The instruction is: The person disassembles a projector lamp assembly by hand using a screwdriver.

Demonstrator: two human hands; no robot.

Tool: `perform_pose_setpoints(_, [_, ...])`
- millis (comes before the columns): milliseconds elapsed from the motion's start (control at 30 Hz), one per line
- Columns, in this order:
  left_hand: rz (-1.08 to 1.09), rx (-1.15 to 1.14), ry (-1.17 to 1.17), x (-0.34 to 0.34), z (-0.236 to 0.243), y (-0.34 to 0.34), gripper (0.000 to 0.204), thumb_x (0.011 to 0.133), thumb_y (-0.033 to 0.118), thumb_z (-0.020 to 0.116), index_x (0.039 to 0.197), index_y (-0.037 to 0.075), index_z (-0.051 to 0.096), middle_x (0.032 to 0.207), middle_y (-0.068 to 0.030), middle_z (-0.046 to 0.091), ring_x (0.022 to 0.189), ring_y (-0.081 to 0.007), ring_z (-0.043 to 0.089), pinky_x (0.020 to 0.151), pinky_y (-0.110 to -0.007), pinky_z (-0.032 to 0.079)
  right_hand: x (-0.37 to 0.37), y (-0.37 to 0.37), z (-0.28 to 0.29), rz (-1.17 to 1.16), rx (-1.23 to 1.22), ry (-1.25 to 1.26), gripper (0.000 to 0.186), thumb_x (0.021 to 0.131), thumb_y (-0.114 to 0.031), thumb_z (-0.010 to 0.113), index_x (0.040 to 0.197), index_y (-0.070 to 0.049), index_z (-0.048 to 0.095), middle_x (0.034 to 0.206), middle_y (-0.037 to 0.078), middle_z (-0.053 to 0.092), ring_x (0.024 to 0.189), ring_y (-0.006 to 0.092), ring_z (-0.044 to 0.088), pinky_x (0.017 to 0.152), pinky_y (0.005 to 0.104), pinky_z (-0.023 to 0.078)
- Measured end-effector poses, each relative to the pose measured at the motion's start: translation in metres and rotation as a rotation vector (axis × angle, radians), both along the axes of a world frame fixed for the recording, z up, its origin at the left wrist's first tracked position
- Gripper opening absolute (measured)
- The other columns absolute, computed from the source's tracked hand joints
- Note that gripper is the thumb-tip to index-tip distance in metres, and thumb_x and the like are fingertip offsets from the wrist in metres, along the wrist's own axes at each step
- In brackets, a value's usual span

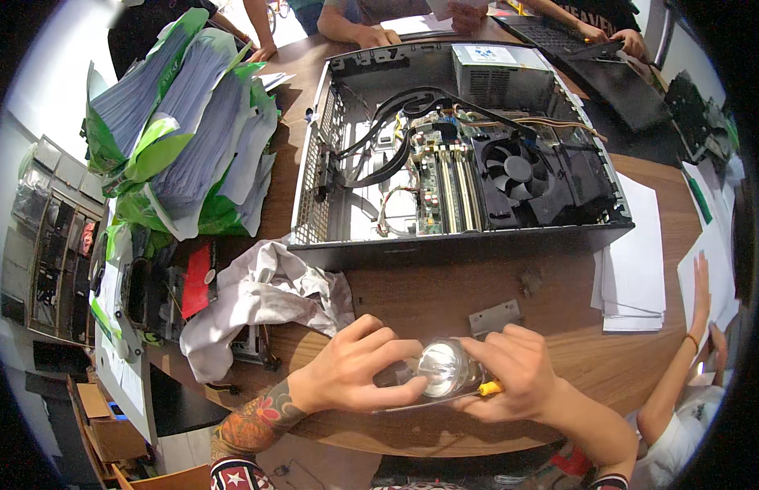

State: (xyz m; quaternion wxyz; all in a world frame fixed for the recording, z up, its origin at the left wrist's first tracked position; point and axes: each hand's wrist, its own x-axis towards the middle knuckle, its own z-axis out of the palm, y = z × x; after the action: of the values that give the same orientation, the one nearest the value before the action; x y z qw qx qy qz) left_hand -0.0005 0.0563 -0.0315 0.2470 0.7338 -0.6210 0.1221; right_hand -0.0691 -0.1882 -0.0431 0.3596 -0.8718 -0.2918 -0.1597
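Near the front edge of the wooden table, my left hand (365,367) and my right hand (506,371) grip a small device with a shiny round silver top (439,367) from either side. My left fingers curl over its left side. My right hand also holds a screwdriver with a yellow handle (491,387), its thin shaft lying across the lower side of the device. A small silver metal plate (494,315) lies just beyond my right hand. A crumpled white cloth (261,290) lies to the left.
An opened computer case (453,237) spans the back middle. Torn green-wrapped paper stacks (171,139) stand left, loose white sheets (628,286) lie right. A keyboard (543,37) is at the far right back. Other people's hands (367,33) rest at the back; another person's arm (681,351) is at right.
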Motion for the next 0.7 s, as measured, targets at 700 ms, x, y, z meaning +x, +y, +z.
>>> perform_pose_setpoints(700, [-0.025, -0.132, 0.155, 0.0024, 0.0017, 0.0007, 0.024, 0.071, 0.012, 0.069, 0.094, 0.014, 0.062, 0.098, -0.0135, 0.062, 0.082, -0.0268, 0.063, 0.064, -0.034, 0.046, -0.0016, -0.0043, -0.0007, 0.023, 0.082, 0.014, 0.064, 0.065, -0.041, 0.079, 0.111, 0.0, 0.064, 0.066, 0.005, 0.048, 0.053, 0.0203, 0.046, 0.05, 0.0322, 0.039])
